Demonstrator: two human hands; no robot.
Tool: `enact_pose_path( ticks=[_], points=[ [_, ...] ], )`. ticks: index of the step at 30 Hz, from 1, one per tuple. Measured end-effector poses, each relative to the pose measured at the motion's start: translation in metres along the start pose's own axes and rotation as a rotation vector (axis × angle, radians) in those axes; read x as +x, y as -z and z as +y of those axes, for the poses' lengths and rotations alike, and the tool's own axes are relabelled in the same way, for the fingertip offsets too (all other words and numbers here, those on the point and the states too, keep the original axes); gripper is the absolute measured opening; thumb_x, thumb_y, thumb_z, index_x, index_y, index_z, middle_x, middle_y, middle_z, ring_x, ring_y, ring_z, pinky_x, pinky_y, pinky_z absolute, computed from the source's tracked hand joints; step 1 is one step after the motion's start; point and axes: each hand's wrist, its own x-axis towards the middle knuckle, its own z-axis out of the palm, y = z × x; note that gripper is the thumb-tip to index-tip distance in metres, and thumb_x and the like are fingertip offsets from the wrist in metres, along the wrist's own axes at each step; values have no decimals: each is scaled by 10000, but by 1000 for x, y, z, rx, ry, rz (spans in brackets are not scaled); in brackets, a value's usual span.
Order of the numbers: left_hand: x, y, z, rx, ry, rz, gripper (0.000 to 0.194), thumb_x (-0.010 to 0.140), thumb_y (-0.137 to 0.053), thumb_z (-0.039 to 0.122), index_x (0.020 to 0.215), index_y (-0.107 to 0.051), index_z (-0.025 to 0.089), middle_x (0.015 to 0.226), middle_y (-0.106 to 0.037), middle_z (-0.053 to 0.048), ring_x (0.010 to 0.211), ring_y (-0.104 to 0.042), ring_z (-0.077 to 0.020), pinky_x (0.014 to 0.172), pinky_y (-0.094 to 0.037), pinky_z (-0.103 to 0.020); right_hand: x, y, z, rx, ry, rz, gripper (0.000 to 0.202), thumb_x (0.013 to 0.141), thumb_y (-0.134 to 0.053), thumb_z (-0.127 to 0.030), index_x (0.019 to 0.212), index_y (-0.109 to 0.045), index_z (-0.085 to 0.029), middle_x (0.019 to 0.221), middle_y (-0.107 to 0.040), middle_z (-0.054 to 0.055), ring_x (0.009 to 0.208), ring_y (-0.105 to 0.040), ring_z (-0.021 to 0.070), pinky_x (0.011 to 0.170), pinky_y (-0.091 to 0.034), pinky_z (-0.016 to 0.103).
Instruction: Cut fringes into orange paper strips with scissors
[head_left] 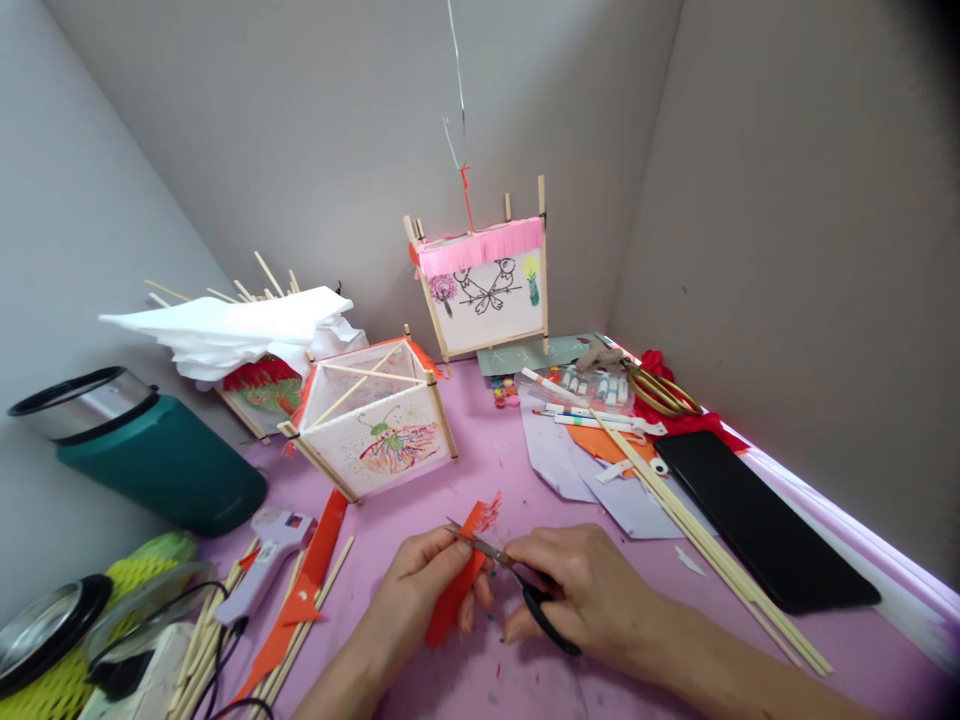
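Between the thumb and fingers of my left hand (424, 575) is a strip of orange-red paper (454, 600), its far end cut into a thin fringe. My right hand (574, 585) grips black-handled scissors (544, 610), whose blades lie across the strip close to the fringe. Whether the blades are parted is hard to make out. Just beyond my hands stands a paper lantern (390, 430) on a wooden stick frame, with a colored insect drawn on its side. Red scraps dot the tabletop below the strip.
A second lantern (487, 290) with pink fringe hangs from a wire at the back. On the left are a teal tumbler (165, 460), a glue gun (266, 560), wooden sticks and orange paper (311, 580). Rightward lie a black phone (765, 520), long sticks (697, 530), markers and gold-handled scissors (664, 390).
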Motion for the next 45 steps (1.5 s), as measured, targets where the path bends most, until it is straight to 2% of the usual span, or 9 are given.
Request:
enact_pose_path(
  ticks=[17,21,26,31,37,45],
  points=[
    [-2,2,0,-53,22,-37,276,830,-532,343,816,-648,93,606,-679,-76,370,-522,-84,361,-347,-164,-3,-5,3,-33,50,45,390,710,-662,-570,756,-627,-185,603,-589,-23,513,-467,104,513,-263,223],
    [-1,3,0,-46,20,-41,275,826,-540,354,802,-639,99,602,-674,-67,380,-524,-87,371,-356,-168,-2,-2,2,-26,27,14,401,722,-640,-588,751,-629,-188,608,-588,-20,522,-468,106,518,-270,222],
    [0,2,6,2,-9,12,289,824,-551,383,760,-625,111,606,-650,-45,412,-511,-84,403,-363,-177,-1,5,0,0,-33,-20,470,684,-642,-633,906,-642,-219,692,-614,-16,574,-495,121,541,-296,222],
    [-1,2,11,60,-17,121,298,810,-572,396,701,-606,121,554,-602,-16,445,-500,-81,449,-359,-174,-2,9,-1,-10,-86,-50,450,620,-730,-573,891,-641,-226,688,-608,-28,579,-495,124,539,-292,223],
    [0,4,8,115,-33,117,317,822,-556,419,723,-614,124,561,-589,-9,482,-504,-88,478,-350,-179,-2,10,-1,-30,-78,-49,401,629,-734,-556,834,-628,-227,659,-582,-40,563,-469,116,534,-273,222],
    [3,3,3,151,-31,90,349,807,-552,461,734,-620,127,572,-597,-16,484,-503,-108,477,-355,-204,-3,6,-2,-17,-67,-37,416,647,-721,-557,885,-638,-227,662,-583,-33,572,-488,120,548,-297,221]
  ],
)
